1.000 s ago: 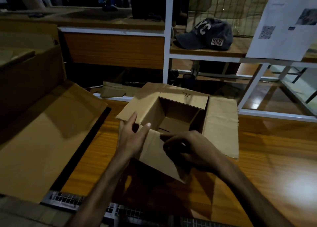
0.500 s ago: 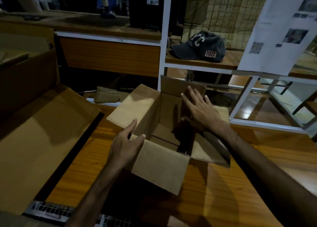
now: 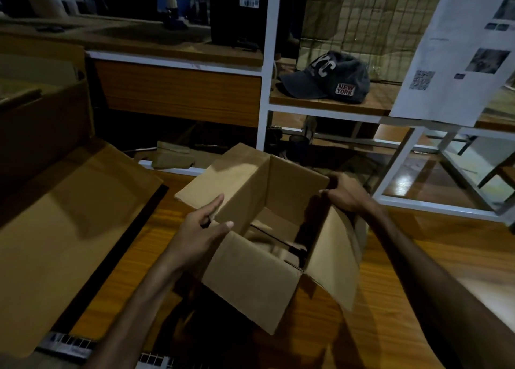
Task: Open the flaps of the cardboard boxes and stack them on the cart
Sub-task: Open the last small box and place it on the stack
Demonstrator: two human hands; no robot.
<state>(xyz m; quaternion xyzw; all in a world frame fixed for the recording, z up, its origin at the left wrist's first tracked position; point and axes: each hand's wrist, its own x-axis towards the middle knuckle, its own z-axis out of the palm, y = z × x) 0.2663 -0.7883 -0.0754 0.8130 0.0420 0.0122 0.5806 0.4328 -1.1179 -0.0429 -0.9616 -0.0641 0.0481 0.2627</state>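
On wooden table (image 3: 404, 271), cardboard box (image 3: 250, 285)

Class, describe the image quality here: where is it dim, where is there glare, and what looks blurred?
Head view: dim overall; bright glare on the floor beyond the shelf frame; deep shadow inside the cardboard box; its right flap looks slightly smeared; straight shelf rails bow from the wide-angle lens.

Dim room, glossy wooden table (image 3: 418, 299), white-framed shelving (image 3: 264, 95) behind — dark cap (image 3: 326, 76), hanging printed sheet (image 3: 451, 48)

A dark blue "NEW YORK" baseball cap (image 3: 324, 77) lay on a white-framed wooden shelf (image 3: 320, 101); a printed white paper sheet (image 3: 457, 48) hung beside it.
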